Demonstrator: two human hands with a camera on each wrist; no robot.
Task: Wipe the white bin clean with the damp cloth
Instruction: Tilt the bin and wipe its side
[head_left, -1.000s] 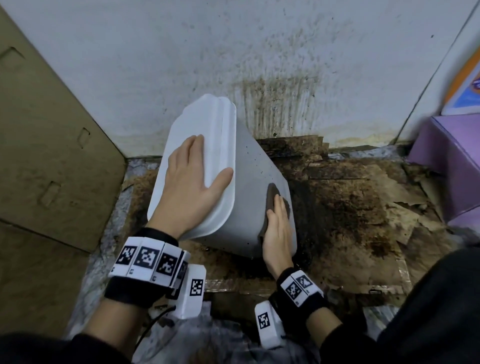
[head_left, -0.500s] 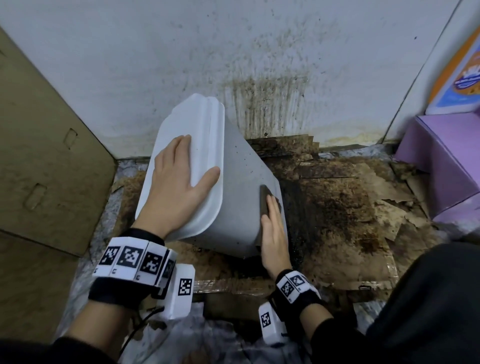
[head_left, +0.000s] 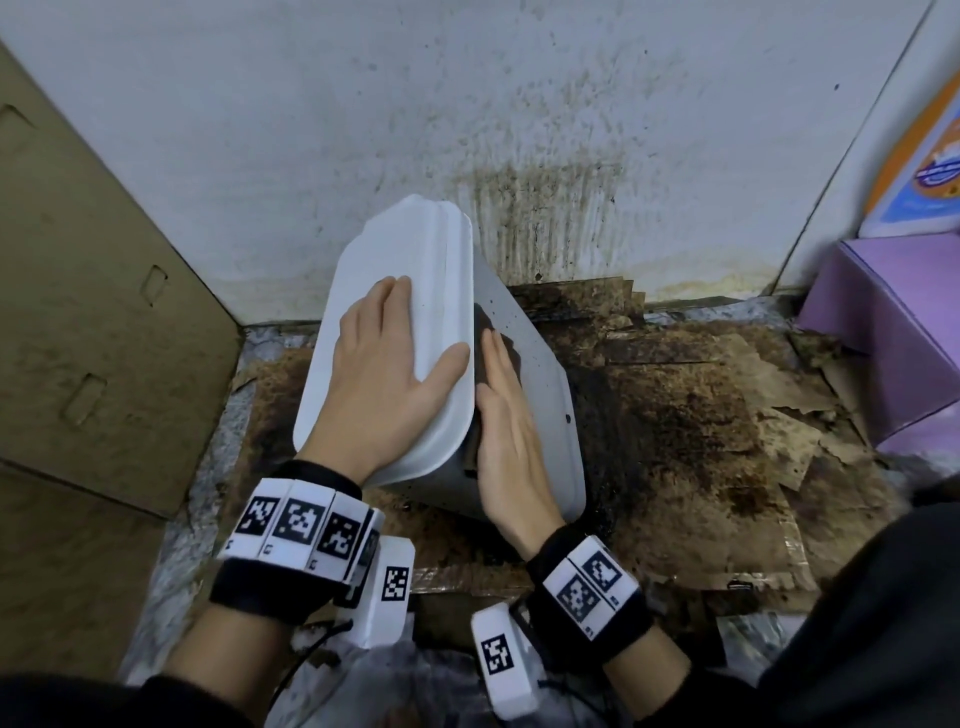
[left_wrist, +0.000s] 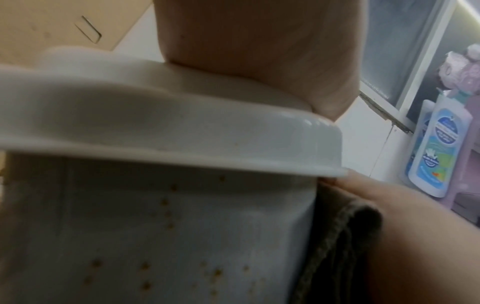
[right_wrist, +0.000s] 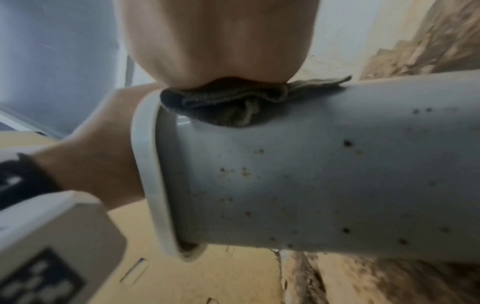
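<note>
Both hands are on the white bin (head_left: 524, 395) right now. Left hand (head_left: 387, 379) lies flat with straight fingers spread over the lid (head_left: 395, 291), thumb hooked out toward the lid's right edge, so it's pressing down rather than gripping. Right hand (head_left: 511, 441) is flat too, palm against the bin's side wall just under the lid's rim, fingers straight and pointing up toward the wall (head_left: 467, 104), pressing the damp cloth (head_left: 483, 332) onto the plastic. That cloth is dark, brownish-grey, and bunched up between palm and bin; the right wrist view shows it (right_wrist: 233, 102) squashed under the heel of the hand right beside the rim. So the bin basically sits between the two hands, left on top, right on its side. It's tipped over at a slant on the floor, lid end up and toward the left, base end down and to the right on the stained cardboard (head_left: 701, 426). Its long axis runs from upper left to lower right in the head view. Brown specks dot the side wall, easy to see in both wrist views. Behind it the wall has a dirty brown streaky patch.
</note>
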